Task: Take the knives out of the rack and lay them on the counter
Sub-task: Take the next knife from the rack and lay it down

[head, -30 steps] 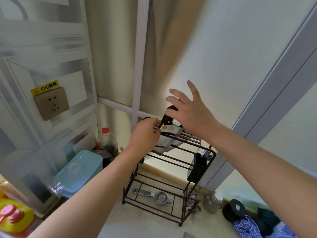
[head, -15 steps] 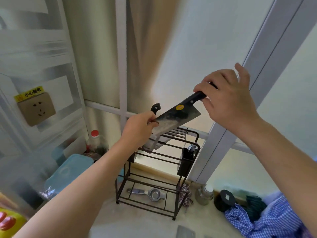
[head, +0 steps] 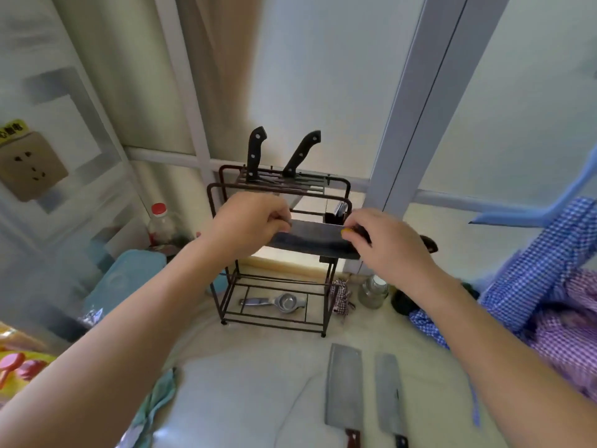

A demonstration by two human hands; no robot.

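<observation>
I hold a dark-bladed cleaver (head: pixel 311 238) level in the air in front of the brown wire rack (head: pixel 277 192). My left hand (head: pixel 248 223) pinches the blade's far end. My right hand (head: pixel 386 245) grips its black handle, whose butt pokes out on the right. Two black-handled knives (head: pixel 256 153) (head: pixel 302 153) still stand in the rack's top slots. On the pale counter (head: pixel 245 383) lie two cleavers side by side, a wide one (head: pixel 344 388) and a narrower one (head: pixel 389 394), handles toward me.
A metal squeezer (head: pixel 274 301) lies on the rack's bottom shelf. A small steel jar (head: pixel 373 291) and a black lid stand right of the rack. Checked cloths (head: pixel 549 286) pile at the right. A blue lidded box (head: pixel 129 279) and a red-capped bottle (head: pixel 160 221) sit left.
The cleaver has come out of the rack, from raised and tilted to level and lower in front of it. My view has tipped down, showing the counter and two laid cleavers.
</observation>
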